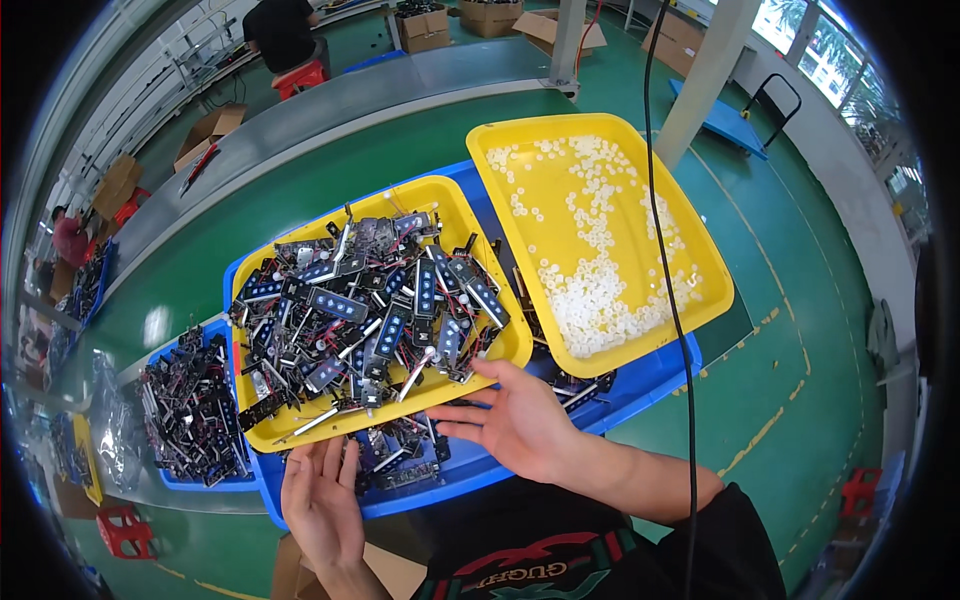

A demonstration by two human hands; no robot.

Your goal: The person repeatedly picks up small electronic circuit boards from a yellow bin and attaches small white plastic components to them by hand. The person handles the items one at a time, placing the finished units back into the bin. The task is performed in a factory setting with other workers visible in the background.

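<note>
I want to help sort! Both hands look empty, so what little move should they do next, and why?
Probably reach the right hand forward and pick one part from the yellow tray of dark parts. Both palms are open and empty, the left hand too, and that tray lies nearest.

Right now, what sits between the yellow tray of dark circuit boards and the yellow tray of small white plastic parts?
Head view: a strip of blue bin holding more boards shows between the board tray and the white-parts tray.

Green painted floor [800,330] with yellow lines, grey conveyor [330,110] across the back, white pillar [705,75], bright windows [825,55] at right.
</note>
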